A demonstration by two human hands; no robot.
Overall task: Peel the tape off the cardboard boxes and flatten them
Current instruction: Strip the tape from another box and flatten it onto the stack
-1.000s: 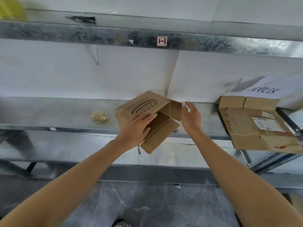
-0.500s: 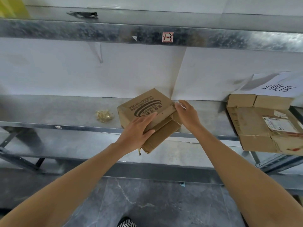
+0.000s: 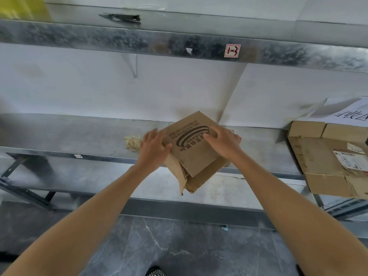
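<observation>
A small brown cardboard box [image 3: 196, 156] with dark printed arcs and lettering lies collapsed on the metal shelf [image 3: 79, 136], its near end hanging over the shelf's front edge. My left hand [image 3: 154, 148] presses on the box's left edge with spread fingers. My right hand [image 3: 223, 141] presses down on the printed top face, fingers slightly bent. A crumpled wad of peeled yellowish tape [image 3: 133, 142] lies on the shelf just left of my left hand.
A stack of flattened cardboard boxes [image 3: 326, 160] with a shipping label lies at the right end of the shelf, under a white sheet with writing [image 3: 350, 116]. An upper shelf beam [image 3: 139, 42] runs overhead. Below is grey tiled floor [image 3: 179, 246].
The box was open and tilted, with my right hand at its flaps. Both hands have since pushed it down, and it now lies collapsed under them on the shelf.
</observation>
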